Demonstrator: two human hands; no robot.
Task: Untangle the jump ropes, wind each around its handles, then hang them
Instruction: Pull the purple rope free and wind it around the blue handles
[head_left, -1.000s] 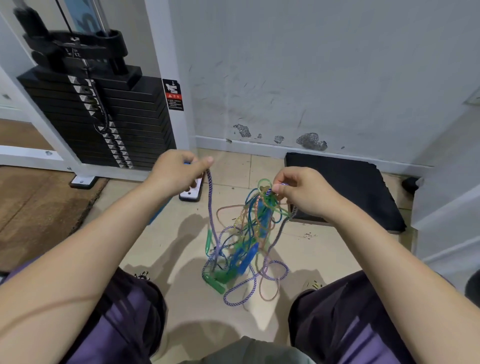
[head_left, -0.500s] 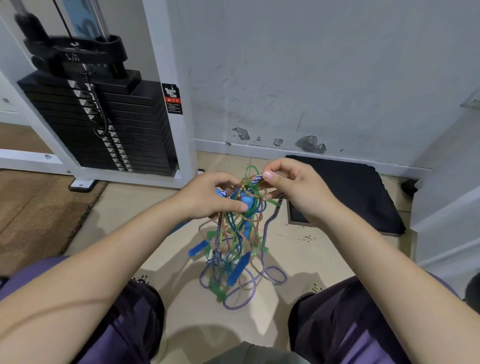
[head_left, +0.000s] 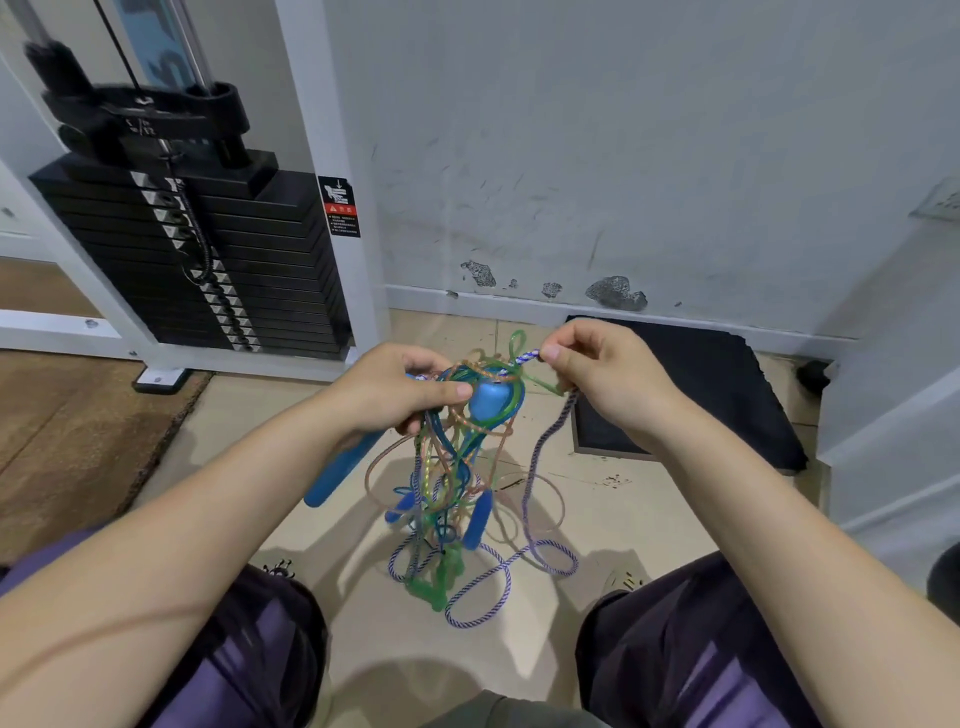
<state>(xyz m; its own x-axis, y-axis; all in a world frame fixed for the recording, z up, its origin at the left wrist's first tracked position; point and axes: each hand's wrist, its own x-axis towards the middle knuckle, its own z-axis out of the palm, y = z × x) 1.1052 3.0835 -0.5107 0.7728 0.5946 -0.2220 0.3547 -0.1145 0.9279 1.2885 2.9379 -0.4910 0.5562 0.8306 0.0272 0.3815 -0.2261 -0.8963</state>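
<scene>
Weight stack (head_left: 171, 249) upper left of frame, against wall (head_left: 623, 130); mat (head_left: 717, 384) right of centre, at wall foot; left hand (head_left: 395, 389) and right hand (head_left: 602, 374) mid-frame, side by side, tangle of jump ropes (head_left: 457, 467) between them, hanging to floor (head_left: 249, 441); knees at lower corners, rope loops on floor between.

Left hand (head_left: 395, 389): grips the tangle of jump ropes (head_left: 457, 452) and a blue handle (head_left: 345, 460)
Right hand (head_left: 597, 374): pinches the purple-white rope (head_left: 527, 357); loops trail onto the floor (head_left: 649, 519)
</scene>
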